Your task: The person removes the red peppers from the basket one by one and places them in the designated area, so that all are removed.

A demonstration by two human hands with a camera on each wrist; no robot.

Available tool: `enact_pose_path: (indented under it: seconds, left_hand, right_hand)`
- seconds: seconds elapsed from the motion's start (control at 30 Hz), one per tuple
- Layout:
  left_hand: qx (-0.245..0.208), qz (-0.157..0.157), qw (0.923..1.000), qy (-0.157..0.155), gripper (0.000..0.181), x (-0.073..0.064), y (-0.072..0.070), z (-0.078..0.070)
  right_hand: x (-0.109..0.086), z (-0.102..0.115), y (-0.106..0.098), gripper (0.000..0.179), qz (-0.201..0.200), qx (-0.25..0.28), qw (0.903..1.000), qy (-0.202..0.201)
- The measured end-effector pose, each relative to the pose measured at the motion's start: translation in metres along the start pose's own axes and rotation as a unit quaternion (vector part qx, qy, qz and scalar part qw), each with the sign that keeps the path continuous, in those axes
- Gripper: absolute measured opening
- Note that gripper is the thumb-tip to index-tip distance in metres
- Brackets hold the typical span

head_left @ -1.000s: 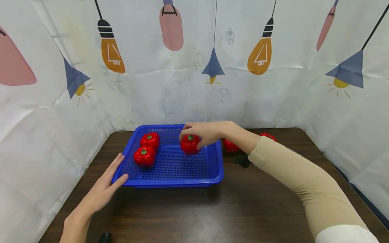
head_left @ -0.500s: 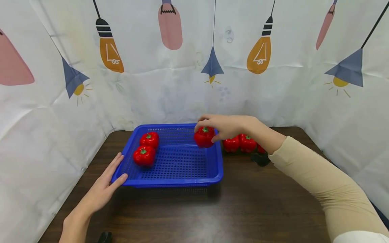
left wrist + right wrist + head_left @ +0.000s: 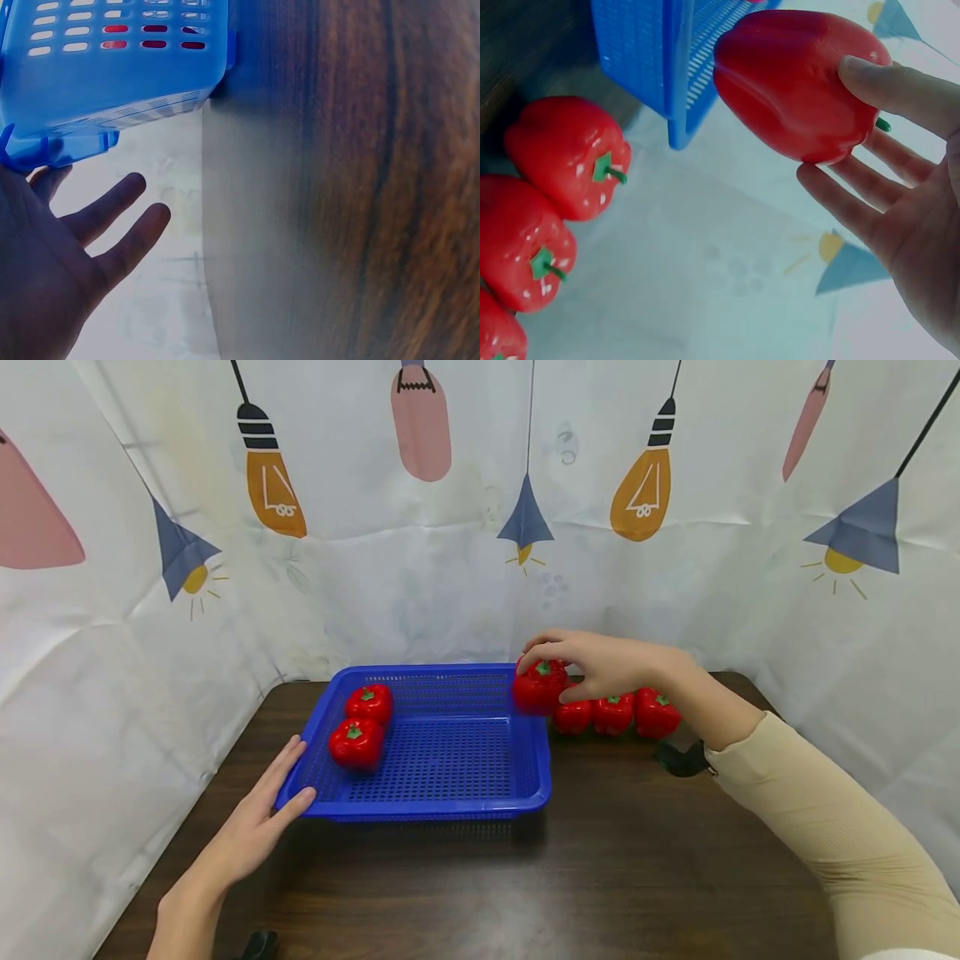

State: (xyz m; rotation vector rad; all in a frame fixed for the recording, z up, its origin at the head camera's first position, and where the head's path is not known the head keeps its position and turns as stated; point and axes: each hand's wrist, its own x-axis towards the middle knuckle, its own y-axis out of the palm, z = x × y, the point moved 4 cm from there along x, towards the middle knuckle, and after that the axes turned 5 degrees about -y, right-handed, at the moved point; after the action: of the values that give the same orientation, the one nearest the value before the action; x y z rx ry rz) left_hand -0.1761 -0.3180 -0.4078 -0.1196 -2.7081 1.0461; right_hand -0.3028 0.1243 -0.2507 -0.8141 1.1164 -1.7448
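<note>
My right hand (image 3: 600, 662) pinches a red bell pepper (image 3: 795, 82) between thumb and fingers, with its green stem toward the palm. In the head view that pepper overlaps the back right corner of a blue plastic basket (image 3: 427, 811). My left hand (image 3: 251, 827) lies with fingers spread at the basket's left rim, the thumb near its front corner. Inside the basket on the left are two red bell peppers, a back one (image 3: 370, 704) and a front one (image 3: 357, 744). Right of the basket, three more peppers stand in a row, one at the end (image 3: 656, 712).
The dark wooden table (image 3: 480, 893) carries the basket. White printed fabric (image 3: 450, 593) hangs behind the table and at both sides. A black strap (image 3: 682, 760) shows by the right wrist, and another black piece (image 3: 260, 945) lies by the left wrist.
My right hand has carried the held pepper from over the basket's inside rightward and up to its back right corner. The row of peppers is now less covered by the arm. The left hand stays put.
</note>
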Motion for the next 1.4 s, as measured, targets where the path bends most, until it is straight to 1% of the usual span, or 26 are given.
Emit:
enact_pose_path:
  seconds: [0.17,0.4,0.5,0.63,0.83,1.07,1.4]
  left_hand:
    - [-0.004,0.001,1.0,0.0,0.071,0.001,0.001,0.0]
    - [0.006,-0.002,1.0,0.0,0.07,0.0,0.0,-0.001]
    - [0.004,0.0,1.0,-0.001,0.07,0.0,0.0,-0.001]
    - [0.006,-0.001,1.0,0.0,0.07,0.0,0.0,0.0]
    - [0.011,-0.003,0.9999,0.003,0.07,0.0,0.0,0.001]
    - [0.017,-0.006,0.9998,0.006,0.07,0.0,0.0,0.0]
    - [0.002,-0.002,1.0,0.0,0.071,0.001,0.0,-0.001]
  right_hand:
    - [-0.019,-0.004,-0.004,0.054,-0.02,-0.007,0.9997,0.011]
    - [-0.046,-0.016,-0.005,0.056,-0.042,0.014,0.9985,0.033]
    - [-0.056,-0.02,-0.003,0.058,-0.05,0.004,0.9981,0.036]
    - [-0.066,-0.026,0.004,0.059,-0.057,-0.011,0.9978,0.032]
    - [-0.073,-0.032,0.024,0.058,-0.052,0.003,0.9981,0.033]
    - [-0.076,-0.039,0.048,0.057,-0.037,0.019,0.998,0.048]
    - [-0.079,-0.047,0.069,0.057,-0.041,0.025,0.997,0.061]
